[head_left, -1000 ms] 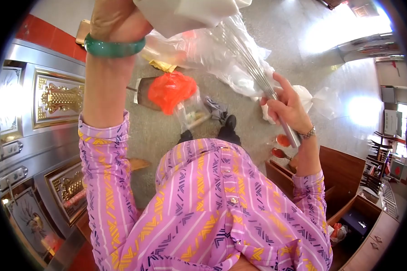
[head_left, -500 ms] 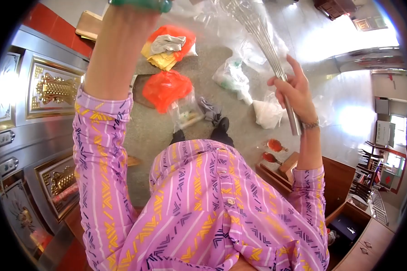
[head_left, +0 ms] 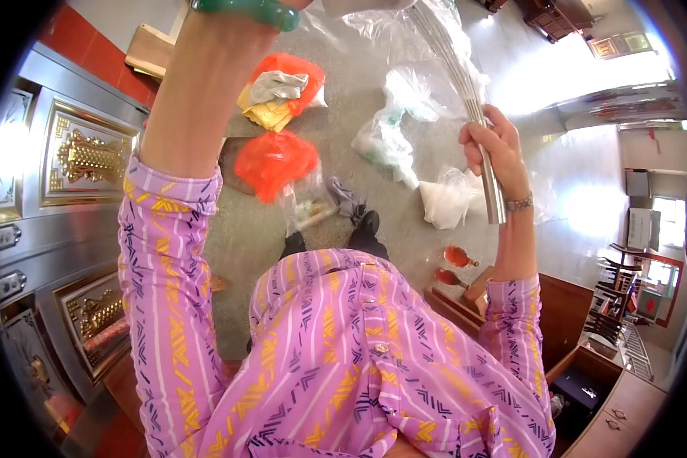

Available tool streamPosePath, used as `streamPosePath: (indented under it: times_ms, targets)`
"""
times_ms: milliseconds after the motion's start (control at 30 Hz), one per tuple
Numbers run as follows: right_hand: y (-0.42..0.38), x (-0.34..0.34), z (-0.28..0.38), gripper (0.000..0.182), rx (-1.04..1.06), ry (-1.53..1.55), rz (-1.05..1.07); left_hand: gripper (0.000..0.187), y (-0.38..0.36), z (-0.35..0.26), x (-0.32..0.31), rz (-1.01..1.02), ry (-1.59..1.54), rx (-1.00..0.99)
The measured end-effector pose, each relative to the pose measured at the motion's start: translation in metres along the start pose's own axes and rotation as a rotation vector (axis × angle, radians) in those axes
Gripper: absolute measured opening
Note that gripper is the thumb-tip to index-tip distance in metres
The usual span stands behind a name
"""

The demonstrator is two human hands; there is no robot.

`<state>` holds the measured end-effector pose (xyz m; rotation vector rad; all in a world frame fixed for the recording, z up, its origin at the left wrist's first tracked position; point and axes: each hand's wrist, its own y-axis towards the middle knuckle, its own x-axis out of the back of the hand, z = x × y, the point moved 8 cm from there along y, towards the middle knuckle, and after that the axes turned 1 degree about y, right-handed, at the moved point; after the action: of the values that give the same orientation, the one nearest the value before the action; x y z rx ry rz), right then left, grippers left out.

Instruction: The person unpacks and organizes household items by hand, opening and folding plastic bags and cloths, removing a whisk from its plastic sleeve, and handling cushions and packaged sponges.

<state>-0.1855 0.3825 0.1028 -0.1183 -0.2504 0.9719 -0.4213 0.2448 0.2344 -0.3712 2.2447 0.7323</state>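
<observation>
In the head view, the right hand (head_left: 496, 145), at two o'clock, pinches the metal whisk (head_left: 462, 84) by its handle, wires pointing to eleven, near clear plastic (head_left: 374, 34). Past the green bangle (head_left: 244, 11) at eleven o'clock, the left hand is cut off, its grip unclear. A red bag (head_left: 276, 162) lies on the floor (head_left: 404, 244).

1. The floor (head_left: 351, 84) was grey, with glaring patches of reflected light towards the right.
2. At left, a silver-coloured metal door (head_left: 46, 237) bore framed panels with raised gold ornament (head_left: 91, 156).
3. At upper left, a red band (head_left: 99, 53) bordered a pale surface.
4. At lower right stood a wooden cabinet (head_left: 626, 401).
5. At far right, dark chairs (head_left: 611, 298) stood near a bright window (head_left: 668, 212).
</observation>
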Motion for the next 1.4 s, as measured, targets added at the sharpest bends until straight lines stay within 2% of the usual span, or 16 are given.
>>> streamPosePath:
  times_ms: [200, 300, 367, 467, 567, 667, 733, 900, 967, 1033, 1100, 1133, 1200, 1267, 1333, 1400]
  targets:
    - [0.004, 0.000, -0.006, 0.049, 0.002, -0.023, -0.031, 0.027, -0.004, -0.001, 0.003, -0.021, -0.003, -0.015]
    - [0.000, -0.002, -0.007, 0.049, 0.210, -0.381, -0.172, 0.030, -0.020, -0.008, 0.035, 0.020, -0.028, -0.045]
    - [-0.010, -0.010, -0.004, 0.053, 0.384, -0.683, -0.250, 0.038, -0.051, -0.008, 0.115, -0.399, 0.080, -0.125]
    - [-0.023, -0.033, -0.001, 0.062, 0.647, -0.739, -0.303, 0.037, -0.108, 0.054, 0.158, -0.643, -0.128, -0.003]
    - [-0.024, -0.058, -0.013, 0.058, 0.590, -0.833, -0.294, 0.043, -0.151, 0.115, 0.168, -0.615, -0.215, 0.091]
    - [-0.029, -0.092, -0.020, 0.051, 0.633, -0.922, -0.247, 0.041, -0.147, 0.131, 0.142, -0.614, -0.317, 0.068]
    - [-0.033, -0.114, -0.026, 0.054, 0.654, -0.907, -0.198, 0.038, -0.139, 0.128, 0.136, -0.523, -0.388, 0.030]
    - [-0.047, -0.151, -0.044, 0.053, 0.690, -0.828, -0.121, 0.033, -0.157, 0.129, 0.172, -0.552, -0.237, -0.006]
    - [-0.054, -0.156, -0.039, 0.051, 0.717, -0.762, -0.070, 0.036, -0.161, 0.124, 0.166, -0.425, -0.280, -0.058]
    - [-0.060, -0.163, -0.037, 0.049, 0.680, -0.724, 0.194, 0.044, -0.166, 0.129, 0.158, -0.512, -0.235, 0.009]
    - [-0.059, -0.134, -0.011, 0.034, 0.794, -0.554, 0.028, 0.051, -0.170, 0.129, 0.153, -0.273, -0.148, 0.050]
    - [-0.056, -0.111, -0.003, 0.028, 0.902, -0.456, -0.114, 0.051, -0.171, 0.130, 0.156, -0.271, -0.131, 0.072]
    - [-0.043, -0.078, 0.039, 0.007, 0.851, -0.379, -0.295, 0.051, -0.170, 0.134, 0.160, -0.284, -0.111, 0.105]
    - [-0.039, -0.064, 0.080, 0.008, 1.053, -0.341, -0.331, 0.051, -0.169, 0.141, 0.161, -0.290, -0.092, 0.144]
    - [-0.025, -0.043, 0.098, 0.011, 0.882, 0.022, -0.241, 0.051, -0.167, 0.146, 0.160, -0.279, -0.070, 0.184]
    - [-0.019, -0.036, 0.120, 0.008, 0.788, 0.054, -0.326, 0.051, -0.171, 0.151, 0.159, -0.269, -0.054, 0.221]
